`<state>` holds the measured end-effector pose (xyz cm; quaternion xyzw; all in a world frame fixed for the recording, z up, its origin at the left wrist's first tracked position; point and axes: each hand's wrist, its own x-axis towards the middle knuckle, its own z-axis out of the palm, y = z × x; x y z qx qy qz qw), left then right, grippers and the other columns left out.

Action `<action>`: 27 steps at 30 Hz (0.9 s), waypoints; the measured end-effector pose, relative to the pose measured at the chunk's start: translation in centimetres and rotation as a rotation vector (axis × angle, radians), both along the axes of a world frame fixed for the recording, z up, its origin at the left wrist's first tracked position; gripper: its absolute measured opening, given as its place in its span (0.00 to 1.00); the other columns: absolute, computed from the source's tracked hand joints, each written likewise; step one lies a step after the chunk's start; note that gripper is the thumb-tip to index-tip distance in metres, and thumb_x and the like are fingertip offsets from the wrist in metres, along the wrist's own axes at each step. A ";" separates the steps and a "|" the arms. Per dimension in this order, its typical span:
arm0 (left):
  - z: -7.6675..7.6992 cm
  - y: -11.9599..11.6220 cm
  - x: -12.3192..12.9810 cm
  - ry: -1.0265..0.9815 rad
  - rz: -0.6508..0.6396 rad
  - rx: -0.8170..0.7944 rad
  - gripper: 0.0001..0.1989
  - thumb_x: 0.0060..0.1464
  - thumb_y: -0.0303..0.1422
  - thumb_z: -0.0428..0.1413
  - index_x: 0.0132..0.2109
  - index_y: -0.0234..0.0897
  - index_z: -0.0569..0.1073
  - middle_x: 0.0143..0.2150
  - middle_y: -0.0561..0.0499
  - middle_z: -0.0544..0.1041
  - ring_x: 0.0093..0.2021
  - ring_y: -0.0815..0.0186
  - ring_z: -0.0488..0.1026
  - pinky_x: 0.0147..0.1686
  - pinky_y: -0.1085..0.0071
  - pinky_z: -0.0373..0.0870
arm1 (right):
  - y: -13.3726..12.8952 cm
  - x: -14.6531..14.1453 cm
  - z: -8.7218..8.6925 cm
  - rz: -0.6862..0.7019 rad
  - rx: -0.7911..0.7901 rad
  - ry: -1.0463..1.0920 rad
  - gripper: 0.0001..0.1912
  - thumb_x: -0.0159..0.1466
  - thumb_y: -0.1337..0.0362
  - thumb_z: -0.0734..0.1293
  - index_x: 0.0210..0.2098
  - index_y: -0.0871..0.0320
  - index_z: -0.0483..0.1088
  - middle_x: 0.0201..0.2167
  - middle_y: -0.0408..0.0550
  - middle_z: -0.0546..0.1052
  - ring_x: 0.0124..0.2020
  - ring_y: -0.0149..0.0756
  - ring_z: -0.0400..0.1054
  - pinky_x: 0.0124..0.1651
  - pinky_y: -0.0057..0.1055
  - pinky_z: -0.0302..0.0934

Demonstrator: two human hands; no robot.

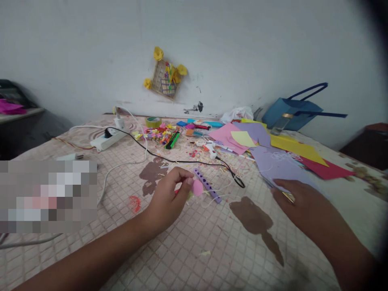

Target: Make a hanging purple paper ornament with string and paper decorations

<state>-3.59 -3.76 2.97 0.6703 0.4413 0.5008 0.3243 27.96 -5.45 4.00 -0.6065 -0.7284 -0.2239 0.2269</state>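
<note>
My left hand (169, 196) pinches a small round pink paper piece (198, 187) between thumb and fingertips, over the middle of the table. Just behind and right of it lies a purple strip (207, 186) with dark spots, with a thin white string (222, 189) beside it. On the right, my right hand (292, 198) is closed around a thin metallic tool (288, 197), possibly scissors, mostly hidden under the fingers. This hand is at the front edge of a lilac sheet (273, 165).
A white glue gun (212, 150) with a black cable lies behind the strip. Farther back are paper scraps (157, 133), green tape (153, 122), a power strip (107, 139), coloured sheets (303, 149), a glass bottle (281, 124) and a blue bag (291, 113).
</note>
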 end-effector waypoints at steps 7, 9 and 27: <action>-0.2 0.3 -0.4 0.069 0.053 0.050 0.05 0.58 0.34 0.50 0.37 0.38 0.69 0.33 0.50 0.74 0.33 0.65 0.70 0.31 0.71 0.63 | 1.5 -13.0 4.1 0.548 -0.523 0.557 0.11 0.58 0.55 0.66 0.35 0.55 0.73 0.33 0.45 0.77 0.34 0.34 0.70 0.35 0.29 0.63; -0.2 0.7 -0.6 0.074 0.072 0.052 0.05 0.57 0.33 0.50 0.37 0.39 0.69 0.34 0.50 0.74 0.33 0.65 0.70 0.32 0.71 0.64 | 2.8 -14.7 3.5 0.646 -0.668 0.637 0.08 0.60 0.59 0.64 0.29 0.57 0.70 0.26 0.41 0.73 0.28 0.29 0.66 0.30 0.25 0.58; 0.2 2.4 -0.7 -0.015 -0.037 -0.072 0.06 0.57 0.33 0.49 0.35 0.36 0.67 0.30 0.52 0.70 0.32 0.67 0.69 0.34 0.69 0.64 | 3.6 -14.6 -0.1 0.704 -0.996 0.889 0.11 0.59 0.61 0.64 0.24 0.59 0.62 0.20 0.37 0.58 0.23 0.25 0.51 0.25 0.25 0.47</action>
